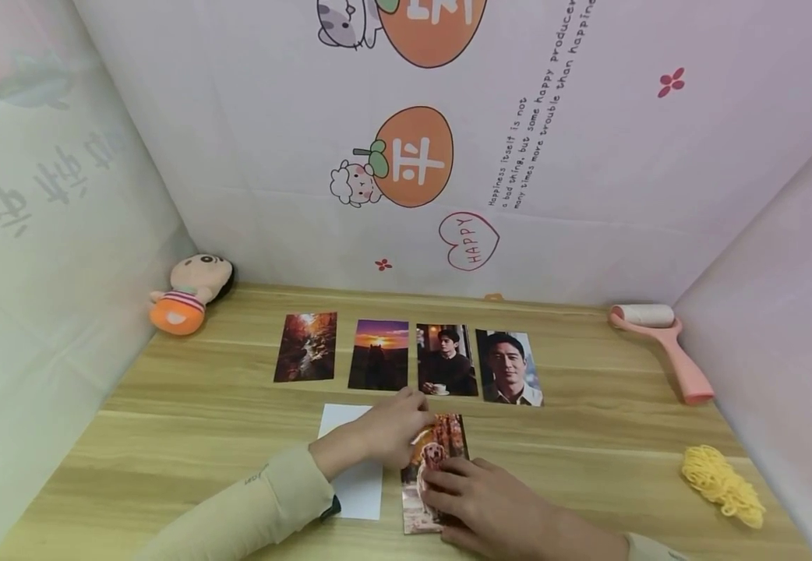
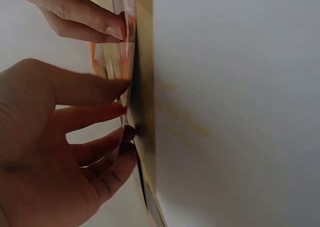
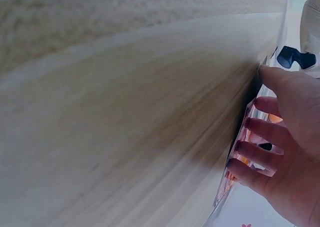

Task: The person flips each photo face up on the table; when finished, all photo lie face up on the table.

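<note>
A glossy photo of a golden dog lies on the wooden table, close in front of the body. At its upper left edge my left hand pinches it between thumb and curled fingers. My right hand rests on its right side; in the right wrist view the fingers lie fairly straight against the photo, thumb at its near end. A white card lies left of it, partly under my left forearm. Beyond are a forest stream photo, a sunset photo and two portrait photos in a row.
A plush doll sits at the back left corner of the table. On the right are a pink lint roller and a bundle of yellow yarn. Printed white sheeting encloses the back and sides.
</note>
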### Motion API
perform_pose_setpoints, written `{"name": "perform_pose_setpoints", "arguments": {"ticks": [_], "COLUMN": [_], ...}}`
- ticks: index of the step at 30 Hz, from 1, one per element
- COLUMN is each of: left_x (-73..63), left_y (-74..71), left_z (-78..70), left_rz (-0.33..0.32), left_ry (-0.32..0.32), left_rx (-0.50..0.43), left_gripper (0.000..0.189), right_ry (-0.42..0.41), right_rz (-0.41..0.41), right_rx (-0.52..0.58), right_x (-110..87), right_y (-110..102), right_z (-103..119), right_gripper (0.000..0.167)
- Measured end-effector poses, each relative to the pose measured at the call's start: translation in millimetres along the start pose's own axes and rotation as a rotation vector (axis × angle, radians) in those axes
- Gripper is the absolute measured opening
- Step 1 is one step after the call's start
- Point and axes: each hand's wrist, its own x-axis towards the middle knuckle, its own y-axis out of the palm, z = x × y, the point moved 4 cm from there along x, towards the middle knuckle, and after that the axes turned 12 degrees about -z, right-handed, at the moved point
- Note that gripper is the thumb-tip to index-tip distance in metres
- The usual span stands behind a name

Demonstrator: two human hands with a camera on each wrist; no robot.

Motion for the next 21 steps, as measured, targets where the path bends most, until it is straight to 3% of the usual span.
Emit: {"name": "perform_pose_setpoints", "arguments": {"ticks": [4, 11, 21], "left_x": [-3.1, -6.4, -8.3], "left_y": [-3.4, -0.8, -1.7], "left_z": [-5.4, -6.8, -8.4], "left_rz": [0.067, 0.158, 0.19], "left_ry": [0.032, 0.012, -0.003], "left_rx": [0.055, 0.036, 0.011], "left_gripper": [0.051, 0.072, 0.076], "right_ry": [0.007, 0.025, 0.055], "right_rz": [-0.004, 0.017, 0.043], "right_rx": [-0.003, -0.014, -0.011], "right_x": [1.8, 3.1, 4.5], "right_y": [0.3, 1.9, 1.2], "right_z": [-0.4, -0.7, 0.1], "right_gripper": [0.046, 0.049, 0.045]}}
